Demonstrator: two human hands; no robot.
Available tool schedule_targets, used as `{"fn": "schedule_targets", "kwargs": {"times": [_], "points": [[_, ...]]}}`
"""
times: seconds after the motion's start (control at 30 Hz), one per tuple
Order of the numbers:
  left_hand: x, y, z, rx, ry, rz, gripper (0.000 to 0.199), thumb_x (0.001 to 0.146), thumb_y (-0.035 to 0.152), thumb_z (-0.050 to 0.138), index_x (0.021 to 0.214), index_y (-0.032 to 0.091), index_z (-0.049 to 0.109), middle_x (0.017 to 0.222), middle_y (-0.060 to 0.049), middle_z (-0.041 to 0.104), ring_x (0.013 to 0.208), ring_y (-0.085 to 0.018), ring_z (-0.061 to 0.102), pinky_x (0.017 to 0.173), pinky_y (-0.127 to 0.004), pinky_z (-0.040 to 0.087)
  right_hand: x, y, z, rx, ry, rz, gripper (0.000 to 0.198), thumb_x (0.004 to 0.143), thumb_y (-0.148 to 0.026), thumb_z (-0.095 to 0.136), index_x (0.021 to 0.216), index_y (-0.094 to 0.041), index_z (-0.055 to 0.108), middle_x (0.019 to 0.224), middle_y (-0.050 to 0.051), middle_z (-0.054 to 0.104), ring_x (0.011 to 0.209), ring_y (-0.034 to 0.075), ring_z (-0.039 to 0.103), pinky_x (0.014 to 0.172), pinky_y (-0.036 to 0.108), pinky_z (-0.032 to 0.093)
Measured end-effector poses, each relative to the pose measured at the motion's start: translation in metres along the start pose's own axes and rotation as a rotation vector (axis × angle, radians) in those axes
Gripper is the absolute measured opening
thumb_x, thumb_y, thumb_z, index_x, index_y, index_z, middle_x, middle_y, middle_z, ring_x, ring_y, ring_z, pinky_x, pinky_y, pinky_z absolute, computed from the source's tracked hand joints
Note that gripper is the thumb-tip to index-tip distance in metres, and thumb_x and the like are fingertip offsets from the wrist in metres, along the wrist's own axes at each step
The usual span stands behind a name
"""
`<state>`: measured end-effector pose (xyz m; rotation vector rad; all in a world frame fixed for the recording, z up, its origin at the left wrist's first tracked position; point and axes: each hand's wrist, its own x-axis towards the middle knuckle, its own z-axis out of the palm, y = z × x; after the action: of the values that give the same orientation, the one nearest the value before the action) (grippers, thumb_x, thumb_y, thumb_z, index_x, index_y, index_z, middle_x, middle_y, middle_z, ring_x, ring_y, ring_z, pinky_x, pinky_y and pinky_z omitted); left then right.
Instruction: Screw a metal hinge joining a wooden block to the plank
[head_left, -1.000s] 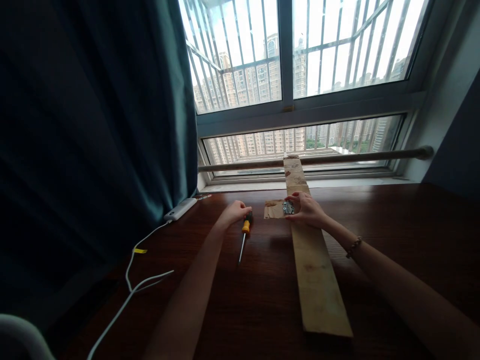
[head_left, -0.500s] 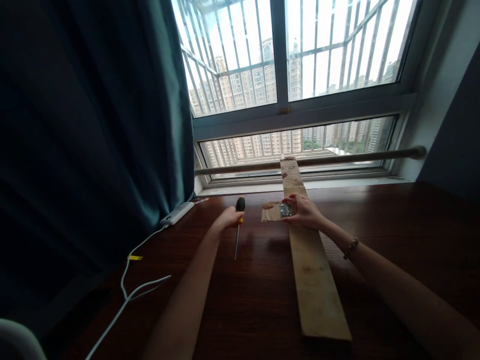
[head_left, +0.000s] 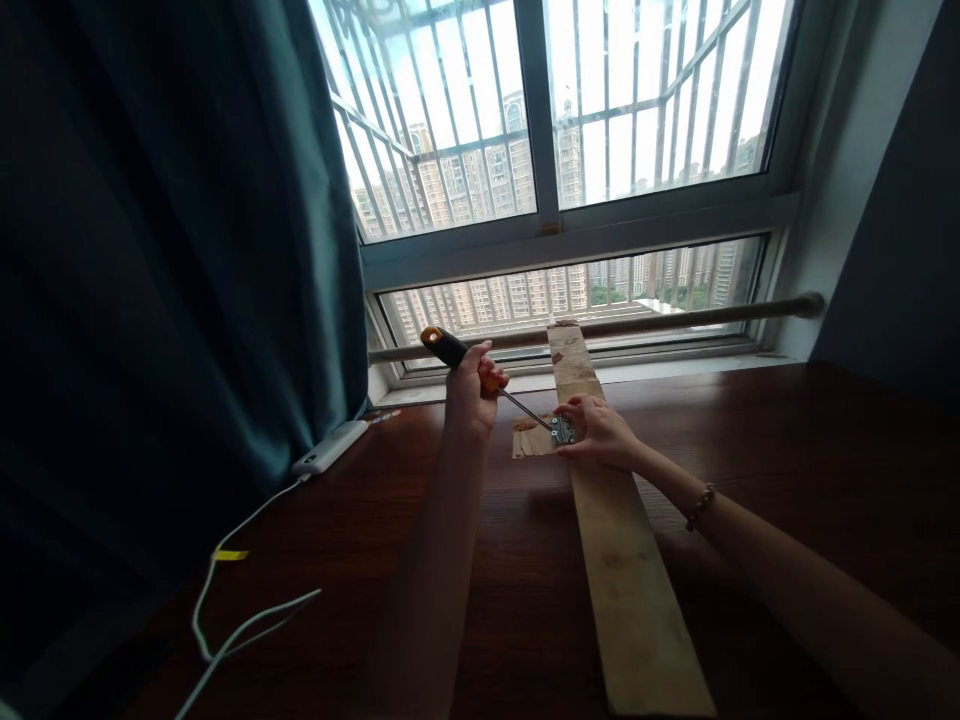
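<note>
My left hand (head_left: 471,395) is closed round the black and yellow handle of a screwdriver (head_left: 444,346). Its shaft slants down to the right, and the tip is at a small metal hinge (head_left: 562,430); whether it sits in a screw head is too small to tell. Thumb and fingers of my right hand (head_left: 604,435) pinch the hinge from the right. Beneath the hinge a short piece of wood (head_left: 529,440) sticks out to the left of a long wooden board (head_left: 630,580). My right palm covers part of that board.
The board lies on a dark red-brown wooden surface (head_left: 525,600), its far end near a rail (head_left: 712,317) before the window. At left stand a blue curtain (head_left: 300,250), a white power strip (head_left: 330,447) and a white cable (head_left: 247,628).
My left hand has raised and turned the screwdriver from hanging tip-down to slanting rightward, bringing its tip to the hinge. My right hand keeps its pinch. The view has shifted slightly.
</note>
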<state>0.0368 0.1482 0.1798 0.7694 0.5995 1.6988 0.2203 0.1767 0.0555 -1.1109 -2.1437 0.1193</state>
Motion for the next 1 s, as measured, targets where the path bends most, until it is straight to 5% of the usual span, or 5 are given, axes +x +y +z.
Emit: {"fn": "schedule_targets", "kwargs": {"times": [0.3,1.0], "points": [[0.001,-0.021,-0.005,0.029,0.047,0.136,0.025,0.059,0.018,0.065,0.056,0.016,0.04,0.043,0.01,0.032,0.038,-0.002,0.036,0.04,-0.016,0.032,0.0,0.0,0.001,0.019,0.001,0.021,0.066,0.052,-0.051,0.07,0.108,-0.022,0.051,0.108,0.006,0.055,0.102,0.025,0.049,0.087,0.036,0.038],[-0.009,-0.025,0.003,0.079,-0.018,0.113,0.019,0.058,0.015,0.063,0.057,0.015,0.044,0.043,0.009,0.031,0.038,-0.003,0.035,0.04,-0.018,0.032,0.001,-0.002,-0.002,0.014,-0.007,0.0,0.063,0.054,-0.051,0.069,0.106,-0.021,0.052,0.105,0.006,0.054,0.096,0.024,0.05,0.083,0.036,0.038]]}}
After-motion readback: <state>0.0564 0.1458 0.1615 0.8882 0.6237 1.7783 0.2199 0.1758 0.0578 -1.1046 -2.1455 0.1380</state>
